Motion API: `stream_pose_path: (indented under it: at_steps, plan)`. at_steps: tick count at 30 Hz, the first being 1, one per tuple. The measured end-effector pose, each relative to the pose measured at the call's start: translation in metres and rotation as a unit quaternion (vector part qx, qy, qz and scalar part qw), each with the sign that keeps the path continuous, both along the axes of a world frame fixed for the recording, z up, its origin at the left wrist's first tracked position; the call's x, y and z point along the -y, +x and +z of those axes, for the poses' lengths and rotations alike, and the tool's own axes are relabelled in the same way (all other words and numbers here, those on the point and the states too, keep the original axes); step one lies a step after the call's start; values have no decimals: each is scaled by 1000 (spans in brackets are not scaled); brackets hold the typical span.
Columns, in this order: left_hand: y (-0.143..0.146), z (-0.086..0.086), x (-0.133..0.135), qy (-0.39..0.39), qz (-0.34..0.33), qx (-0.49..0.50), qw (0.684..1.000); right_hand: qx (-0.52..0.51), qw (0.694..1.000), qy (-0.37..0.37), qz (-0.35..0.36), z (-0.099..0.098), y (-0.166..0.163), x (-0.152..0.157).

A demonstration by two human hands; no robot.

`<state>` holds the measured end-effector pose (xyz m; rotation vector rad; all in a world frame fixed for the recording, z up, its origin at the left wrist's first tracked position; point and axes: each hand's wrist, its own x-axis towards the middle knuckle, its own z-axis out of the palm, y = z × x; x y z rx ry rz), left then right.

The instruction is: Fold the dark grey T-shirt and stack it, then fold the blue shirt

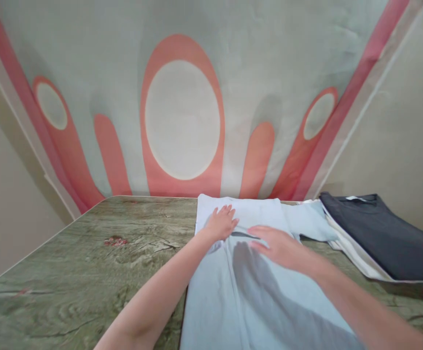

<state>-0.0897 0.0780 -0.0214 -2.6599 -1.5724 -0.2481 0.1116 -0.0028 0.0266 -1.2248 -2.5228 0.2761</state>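
A light blue T-shirt (211, 306) lies lengthwise before me, with a crease running down it and a short sleeve (309, 221) spread out to the right. At its far end is a white piece of cloth (248, 206); whether it belongs to the shirt I cannot tell. My left hand (221, 223) rests flat there, fingers stretched out and slightly spread. My right hand (279, 245), a little blurred, is over the shirt beside a dark narrow gap (245, 235) in the cloth. Its thumb stands apart from its fingers, and nothing shows between them.
On the right lies a stack of folded clothes, with a dark grey garment (382, 238) on top and white cloth (353, 253) beneath. The wood-patterned table (87, 287) reaches to a wall hanging (240, 58) with red-orange shapes at the back.
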Motion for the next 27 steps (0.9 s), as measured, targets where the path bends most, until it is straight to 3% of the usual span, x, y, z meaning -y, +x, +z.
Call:
stream_pose_path:
  at_steps: [2, 5, 7, 9, 14, 18, 22, 27]
  plan:
    - [10, 0, 10, 2, -32, -1, 999, 16, 986, 18, -162, 3, 45, -31]
    - [17, -3, 18, 0, -63, 0, 998, 104, 916, 54, -384, -2, 111, -62]
    - [19, -8, 20, -10, -72, 1, 997, 142, 870, 43, -470, -10, 141, -69]
    - [20, -13, 20, -17, -74, 7, 997, 155, 843, 26, -514, -20, 156, -71]
    - [20, -14, 21, -13, -70, 17, 997, 120, 833, -13, -540, -48, 161, -76]
    - [24, -6, 27, -6, -90, 11, 996, -118, 842, -53, -524, -54, 172, -85]
    - [33, 0, 40, -34, -148, 14, 988, -256, 837, -73, -478, -43, 174, -91]
    - [37, 2, 49, -69, -177, 13, 982, -400, 821, -124, -389, -10, 135, -105]
